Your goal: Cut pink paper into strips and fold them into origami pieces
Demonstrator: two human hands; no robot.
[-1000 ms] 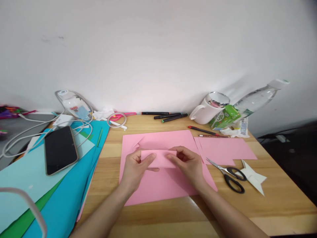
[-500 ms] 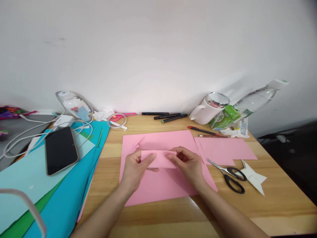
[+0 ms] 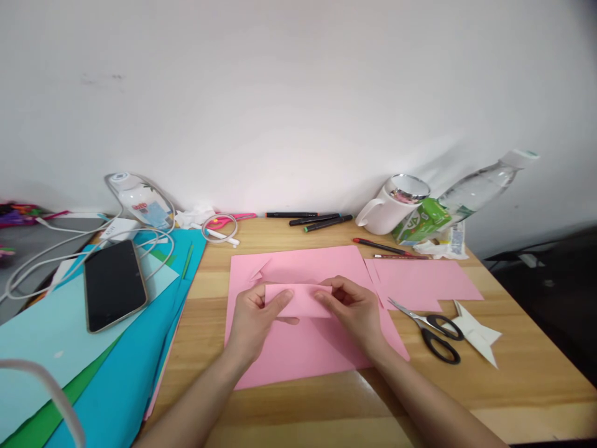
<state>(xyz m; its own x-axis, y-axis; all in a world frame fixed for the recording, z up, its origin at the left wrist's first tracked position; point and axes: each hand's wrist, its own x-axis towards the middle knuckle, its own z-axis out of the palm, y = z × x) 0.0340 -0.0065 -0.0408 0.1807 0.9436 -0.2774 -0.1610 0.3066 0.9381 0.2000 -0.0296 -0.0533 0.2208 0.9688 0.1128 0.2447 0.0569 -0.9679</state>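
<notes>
Between my two hands is a small rectangular piece of pink paper (image 3: 303,305), held level above a large pink sheet (image 3: 298,358) that lies on the wooden table. My left hand (image 3: 256,314) pinches its left end, thumb on the near face and fingers behind. At the right end, my right hand (image 3: 354,305) grips it the same way. The fingers behind the paper are partly hidden. A small folded pink scrap (image 3: 261,272) rests on the large sheet's upper left part.
Black-handled scissors (image 3: 436,330) and a white paper star shape (image 3: 476,333) lie to the right, below cut pink paper (image 3: 420,283). Markers (image 3: 321,219), a white mug (image 3: 389,208) and a bottle (image 3: 485,186) line the wall. A phone (image 3: 115,285) sits on coloured sheets at left.
Both hands keep the same pinch on the pink paper in nearly the same spot. Only a very slight shift of the whole view shows.
</notes>
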